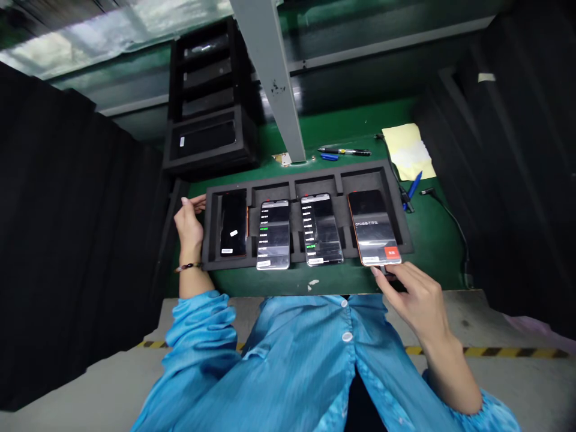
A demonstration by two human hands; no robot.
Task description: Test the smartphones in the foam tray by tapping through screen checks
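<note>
A black foam tray (294,180) with compartments lies on the green table in front of me. It holds several smartphones. The leftmost phone (234,225) has a dark screen. Two middle phones, one (273,237) beside the other (321,231), show text lists with a green line. The rightmost phone (372,225) shows white text and a red button; its lower end juts over the tray's front edge. My right hand (416,297) pinches a small dark plug (386,272) at that end. My left hand (189,225) rests against the tray's left end, fingers stretched out.
Stacked black foam trays (207,141) with phones stand at the back left. A grey metal post (274,78) rises behind the tray. Pens (344,152), yellow paper (407,150) and a black cable (450,216) lie at the back right. Tall black stacks (508,156) flank both sides.
</note>
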